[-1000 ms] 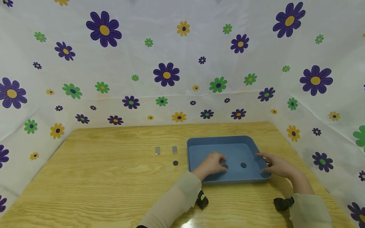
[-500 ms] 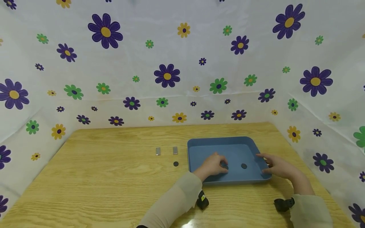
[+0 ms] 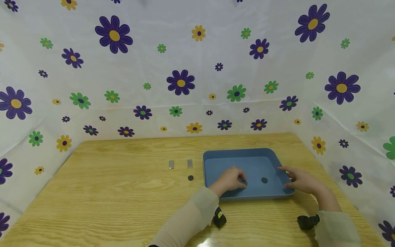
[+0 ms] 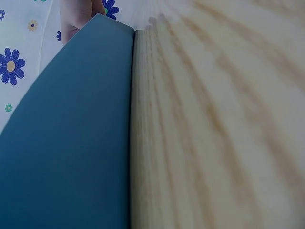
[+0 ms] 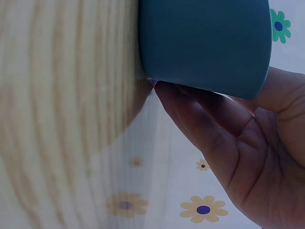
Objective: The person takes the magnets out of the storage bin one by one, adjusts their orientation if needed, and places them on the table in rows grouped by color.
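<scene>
A blue tray [image 3: 240, 151] sits on the wooden table [image 3: 123, 192], right of centre. My left hand [image 3: 238, 179] reaches into it, its fingertips curled onto a small dark disc [image 3: 244, 182] that is partly hidden. A second dark disc [image 3: 264, 179] lies loose in the tray to the right. My right hand [image 3: 287, 177] rests against the tray's right rim near the front corner. The right wrist view shows this hand [image 5: 238, 148] with straight fingers along the tray's outer wall [image 5: 205, 43]. The left wrist view shows only the tray's wall [image 4: 71, 143] and table.
Left of the tray lie two small metal bars [image 3: 171, 164] [image 3: 189, 163] and a third dark disc [image 3: 190, 178] on the table. Flowered white sheets [image 3: 180, 82] wall in the back and both sides. Black wrist cameras [image 3: 219, 216] [image 3: 307, 221] sit on both sleeves.
</scene>
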### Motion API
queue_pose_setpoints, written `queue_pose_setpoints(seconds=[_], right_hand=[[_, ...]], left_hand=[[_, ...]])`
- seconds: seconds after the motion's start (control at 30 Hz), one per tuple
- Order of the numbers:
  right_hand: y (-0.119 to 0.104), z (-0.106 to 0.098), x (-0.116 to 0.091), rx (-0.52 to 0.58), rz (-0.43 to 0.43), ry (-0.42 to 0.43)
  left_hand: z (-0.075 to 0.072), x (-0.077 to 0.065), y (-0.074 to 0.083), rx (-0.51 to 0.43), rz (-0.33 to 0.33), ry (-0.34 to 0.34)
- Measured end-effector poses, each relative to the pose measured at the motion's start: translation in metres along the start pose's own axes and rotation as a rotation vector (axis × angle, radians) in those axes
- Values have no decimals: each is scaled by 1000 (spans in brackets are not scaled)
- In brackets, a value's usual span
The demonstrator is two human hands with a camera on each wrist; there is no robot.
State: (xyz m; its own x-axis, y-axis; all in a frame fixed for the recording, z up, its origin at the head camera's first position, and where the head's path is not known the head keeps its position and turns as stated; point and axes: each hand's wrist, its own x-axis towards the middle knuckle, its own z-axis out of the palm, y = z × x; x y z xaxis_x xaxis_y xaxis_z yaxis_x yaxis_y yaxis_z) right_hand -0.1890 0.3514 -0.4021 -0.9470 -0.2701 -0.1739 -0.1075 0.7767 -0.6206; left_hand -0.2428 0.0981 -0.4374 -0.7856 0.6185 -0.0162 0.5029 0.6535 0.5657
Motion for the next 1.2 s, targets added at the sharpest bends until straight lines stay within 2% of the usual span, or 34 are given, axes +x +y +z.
queue_pose_setpoints(seconds=[0.3,0.67,0.97,1.2], right_hand=[[1,0,0,-3,-7,-1],[3,0,1,-6,-11,0],[4,-1,1,-7,-15,-3],[3,-1,1,-5,-1,-3]], left_hand=[[2,0,0,-42,-8,-12],[1,-1,-1,-98,9,5],[-1,1,0,-139,-24,72],[-1,5,-1,-219,-49,96]])
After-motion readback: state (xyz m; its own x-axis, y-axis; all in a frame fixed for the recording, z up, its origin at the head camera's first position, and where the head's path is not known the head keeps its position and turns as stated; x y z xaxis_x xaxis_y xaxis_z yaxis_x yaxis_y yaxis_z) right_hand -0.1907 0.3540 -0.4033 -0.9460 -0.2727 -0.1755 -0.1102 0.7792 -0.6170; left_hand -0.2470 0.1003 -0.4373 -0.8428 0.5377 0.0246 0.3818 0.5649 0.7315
